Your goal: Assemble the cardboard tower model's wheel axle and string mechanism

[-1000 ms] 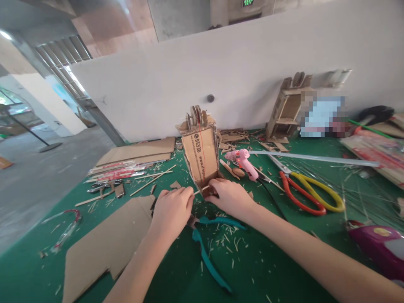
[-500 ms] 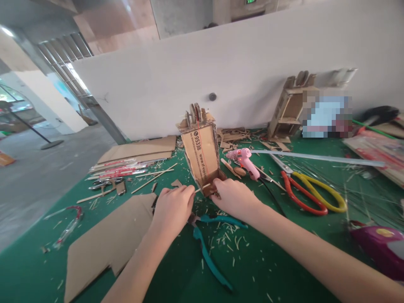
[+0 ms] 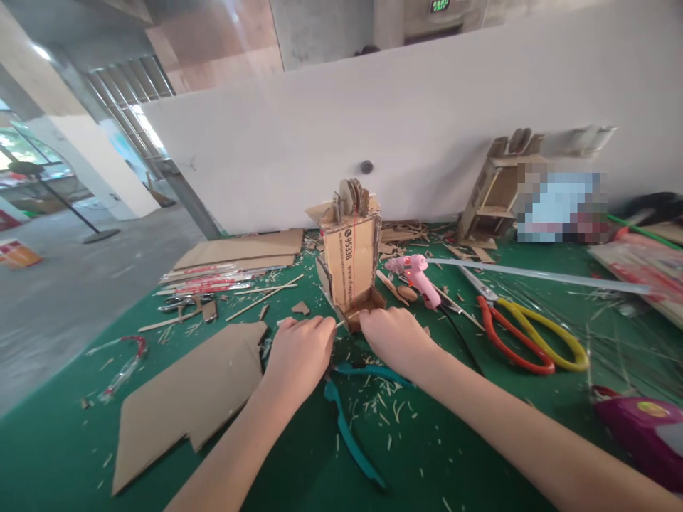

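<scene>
A tall cardboard model (image 3: 353, 262) with printed numbers, a red thread down its front and cardboard discs on top stands on the table in front of me. My left hand (image 3: 303, 354) is closed at its lower left, pinching a thin wooden stick (image 3: 342, 323) that reaches the model's base. My right hand (image 3: 398, 337) is closed at the low front tray of the model, its fingertips partly hidden against the tray's edge. Teal-handled pliers (image 3: 349, 434) lie spread below my hands, their head hidden behind my left hand.
A pink glue gun (image 3: 417, 276) and red-and-yellow-handled scissors (image 3: 515, 334) lie to the right. Cut cardboard (image 3: 186, 398) lies at left, with wood shavings around. A second cardboard model (image 3: 491, 192) stands by the white partition (image 3: 267, 149). A purple object (image 3: 640, 434) sits front right.
The model has turned a little and stands more upright, its top discs now seen more broadly. My right hand has shifted lower, toward the tray's front. The view has moved slightly.
</scene>
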`<state>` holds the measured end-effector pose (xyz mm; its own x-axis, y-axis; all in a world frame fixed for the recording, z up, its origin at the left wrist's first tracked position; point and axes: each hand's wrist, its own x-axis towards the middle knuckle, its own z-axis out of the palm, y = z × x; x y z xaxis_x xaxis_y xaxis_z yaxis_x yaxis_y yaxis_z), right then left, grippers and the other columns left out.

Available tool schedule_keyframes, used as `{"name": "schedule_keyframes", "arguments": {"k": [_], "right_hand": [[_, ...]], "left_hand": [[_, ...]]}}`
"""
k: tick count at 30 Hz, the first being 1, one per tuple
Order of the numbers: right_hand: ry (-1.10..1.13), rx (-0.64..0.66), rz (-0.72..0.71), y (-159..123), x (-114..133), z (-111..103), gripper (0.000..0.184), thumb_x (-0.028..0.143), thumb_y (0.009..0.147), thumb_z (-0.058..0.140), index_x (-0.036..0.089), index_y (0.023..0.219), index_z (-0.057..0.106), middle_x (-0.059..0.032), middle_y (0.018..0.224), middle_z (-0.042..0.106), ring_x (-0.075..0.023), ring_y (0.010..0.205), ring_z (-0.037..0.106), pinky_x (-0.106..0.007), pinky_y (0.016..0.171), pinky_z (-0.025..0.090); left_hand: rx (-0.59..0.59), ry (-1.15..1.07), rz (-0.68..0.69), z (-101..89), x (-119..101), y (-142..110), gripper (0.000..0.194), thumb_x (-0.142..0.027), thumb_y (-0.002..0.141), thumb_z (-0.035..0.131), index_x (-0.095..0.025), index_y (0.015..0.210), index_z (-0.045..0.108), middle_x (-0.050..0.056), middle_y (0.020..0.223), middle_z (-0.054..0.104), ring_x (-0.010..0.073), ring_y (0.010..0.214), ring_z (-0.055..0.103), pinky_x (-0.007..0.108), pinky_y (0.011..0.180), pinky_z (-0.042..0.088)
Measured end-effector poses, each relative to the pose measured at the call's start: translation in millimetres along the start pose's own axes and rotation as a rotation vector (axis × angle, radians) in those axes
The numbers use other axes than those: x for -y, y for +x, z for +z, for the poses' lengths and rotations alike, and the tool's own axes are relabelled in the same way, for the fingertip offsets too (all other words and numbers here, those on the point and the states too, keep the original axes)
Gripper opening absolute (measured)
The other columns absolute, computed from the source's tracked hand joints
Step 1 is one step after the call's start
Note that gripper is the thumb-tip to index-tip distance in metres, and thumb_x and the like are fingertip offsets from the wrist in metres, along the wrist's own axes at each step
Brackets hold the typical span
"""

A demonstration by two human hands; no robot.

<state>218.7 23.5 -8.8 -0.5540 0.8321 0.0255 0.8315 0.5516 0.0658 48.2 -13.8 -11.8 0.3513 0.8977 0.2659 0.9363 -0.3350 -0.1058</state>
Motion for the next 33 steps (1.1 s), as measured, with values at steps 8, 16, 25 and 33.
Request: {"name": "schedule_keyframes", "arguments": {"k": [8,16,25,33], "right_hand": [[0.023,-0.128,-0.052,-6.8,3.7,-11.8,0.013,0.019,0.082,0.046,0.017,0.089,0.057,-0.0088,0.086,0.064,-0.0217,0.067,0.063,-0.028,0.05,0.037],[0.476,-0.322,0.018,2.7,-11.9,-17.2,0.014,0.012,0.078,0.043,0.019,0.083,0.055,0.0,0.069,0.06,-0.012,0.062,0.052,-0.024,0.055,0.031],[0.604,-0.397,-0.041,12.4,-23.9,-8.8,0.02,0.011,0.084,0.044,0.02,0.085,0.062,-0.001,0.083,0.068,-0.0127,0.069,0.059,-0.023,0.064,0.039],[0.11,-0.465,-0.127,16.8,-31.9,9.6,0.018,0.014,0.089,0.045,0.017,0.086,0.063,-0.0056,0.08,0.066,-0.0165,0.072,0.058,-0.027,0.064,0.037]], "left_hand": [[-0.048,0.019,0.011,4.5,3.5,0.1,0.018,-0.016,0.093,0.042,-0.02,0.08,0.054,0.002,0.075,0.065,0.0196,0.072,0.061,0.034,0.066,0.033],[-0.038,0.025,0.061,8.7,8.0,2.7,0.015,-0.015,0.093,0.043,-0.02,0.086,0.055,0.001,0.079,0.064,0.0204,0.074,0.06,0.035,0.071,0.035],[-0.051,-0.033,0.174,7.4,17.0,3.5,0.016,-0.012,0.091,0.043,-0.02,0.082,0.053,-0.001,0.075,0.062,0.0178,0.071,0.057,0.037,0.083,0.034],[-0.112,-0.062,0.188,10.7,20.8,6.1,0.019,-0.011,0.091,0.045,-0.02,0.077,0.052,-0.003,0.075,0.064,0.0168,0.075,0.058,0.038,0.089,0.03]]}}
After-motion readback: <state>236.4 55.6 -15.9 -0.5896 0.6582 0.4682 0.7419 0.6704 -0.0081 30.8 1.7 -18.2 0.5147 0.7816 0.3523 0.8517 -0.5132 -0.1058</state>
